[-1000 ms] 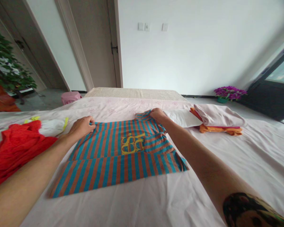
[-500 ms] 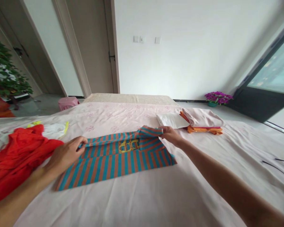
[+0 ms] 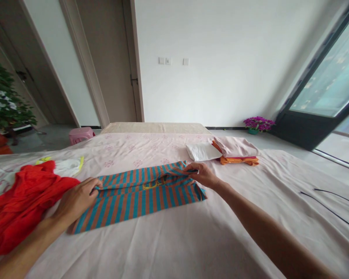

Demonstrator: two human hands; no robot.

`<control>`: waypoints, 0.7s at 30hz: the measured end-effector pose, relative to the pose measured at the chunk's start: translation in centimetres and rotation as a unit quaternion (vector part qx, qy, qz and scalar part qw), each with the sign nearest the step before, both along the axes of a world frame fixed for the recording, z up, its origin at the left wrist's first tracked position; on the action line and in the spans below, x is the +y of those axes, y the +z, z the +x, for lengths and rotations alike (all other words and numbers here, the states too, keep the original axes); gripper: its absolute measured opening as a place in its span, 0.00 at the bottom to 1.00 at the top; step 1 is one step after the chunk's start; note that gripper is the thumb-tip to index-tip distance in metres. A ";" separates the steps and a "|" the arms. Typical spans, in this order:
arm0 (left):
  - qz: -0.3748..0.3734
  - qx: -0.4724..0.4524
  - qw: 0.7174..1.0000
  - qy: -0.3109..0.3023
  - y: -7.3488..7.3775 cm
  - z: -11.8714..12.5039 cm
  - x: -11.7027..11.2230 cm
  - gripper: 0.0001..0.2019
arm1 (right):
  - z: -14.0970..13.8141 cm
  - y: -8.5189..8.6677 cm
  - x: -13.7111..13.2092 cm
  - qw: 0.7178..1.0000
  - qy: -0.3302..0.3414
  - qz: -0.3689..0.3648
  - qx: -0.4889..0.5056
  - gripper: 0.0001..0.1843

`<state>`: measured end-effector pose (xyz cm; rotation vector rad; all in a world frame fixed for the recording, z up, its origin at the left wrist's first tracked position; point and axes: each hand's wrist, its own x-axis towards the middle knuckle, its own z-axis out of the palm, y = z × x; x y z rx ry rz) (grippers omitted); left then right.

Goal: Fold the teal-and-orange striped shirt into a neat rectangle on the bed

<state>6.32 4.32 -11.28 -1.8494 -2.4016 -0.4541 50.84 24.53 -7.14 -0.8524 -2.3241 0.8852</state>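
A striped blue and orange shirt (image 3: 139, 197) lies on the pink bedsheet (image 3: 168, 240) in front of me, its far half doubled over toward me so that the yellow print is nearly covered. My left hand (image 3: 78, 197) pinches the folded edge at the shirt's left end. My right hand (image 3: 200, 174) pinches the same folded edge at the right end. Both hands are closed on the cloth, low over the bed.
A crumpled red garment (image 3: 20, 201) lies at the left, with a white and yellow piece (image 3: 65, 166) behind it. A folded white cloth (image 3: 202, 151) and a stack of folded pink and orange clothes (image 3: 237, 151) sit at the back right. A black cable (image 3: 328, 205) crosses the sheet on the right.
Both hands have drawn the shirt's far edge toward me, folding it over the near half and covering most of the yellow print. The view has tilted up and back.
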 end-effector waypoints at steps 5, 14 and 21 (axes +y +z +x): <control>-0.010 0.032 0.999 -0.020 -0.4 0.5 -0.9 0.12 | 1.4 -0.6 -1.9 0.986 -0.011 0.113 -0.126 0.34; -0.005 -0.017 1.000 0.017 -0.1 0.2 -0.1 0.11 | -1.6 -0.8 -3.4 0.973 -0.058 0.200 -0.096 0.21; 0.011 0.034 0.999 -0.038 1.1 1.9 -0.9 0.14 | 0.2 -1.2 -3.8 0.978 0.035 0.177 -0.107 0.24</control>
